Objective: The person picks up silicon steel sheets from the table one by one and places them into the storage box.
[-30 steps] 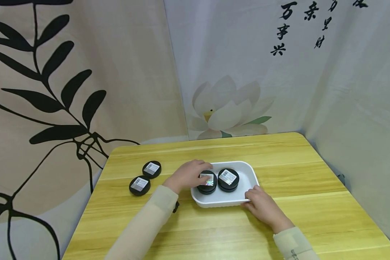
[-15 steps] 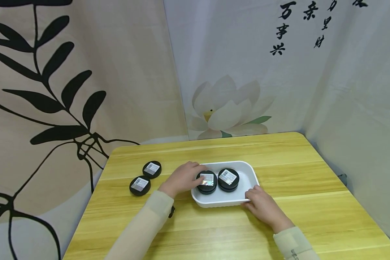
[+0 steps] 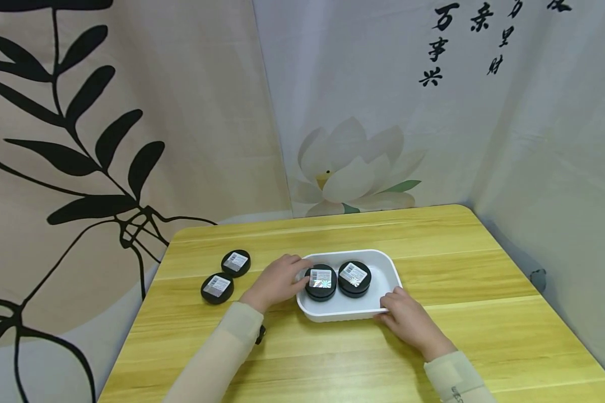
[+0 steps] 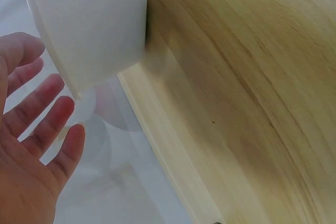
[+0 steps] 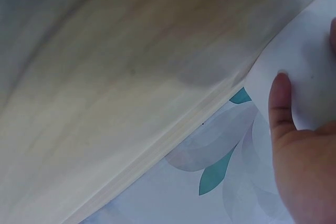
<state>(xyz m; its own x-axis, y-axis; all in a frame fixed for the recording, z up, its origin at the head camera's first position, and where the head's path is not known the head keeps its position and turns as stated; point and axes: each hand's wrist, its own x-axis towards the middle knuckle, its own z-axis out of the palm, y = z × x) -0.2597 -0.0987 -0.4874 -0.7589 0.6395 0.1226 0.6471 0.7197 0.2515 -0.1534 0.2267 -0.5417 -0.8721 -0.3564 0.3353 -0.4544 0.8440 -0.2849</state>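
Note:
A white tray (image 3: 383, 267) on the yellow table (image 3: 459, 268) holds two round black tins side by side, the left tin (image 3: 320, 281) and the right tin (image 3: 354, 277), each with a label on its lid. My left hand (image 3: 294, 274) lies at the tray's left end, holding nothing. Its fingertips are close to the left tin. In the left wrist view its fingers (image 4: 50, 121) are spread beside the tray's outer wall (image 4: 94, 24). My right hand (image 3: 389, 305) rests against the tray's near right corner, with the thumb (image 5: 281, 103) on the white wall (image 5: 310, 40).
Two more black tins lie on the table left of the tray, one farther back (image 3: 235, 262) and one nearer (image 3: 217, 287). Printed cloth hangs behind the table and on both sides. The table's left edge runs close to these tins.
My left hand has let go of the left tin in the tray and drawn back to the left, off its lid. The right hand and the tray have stayed put.

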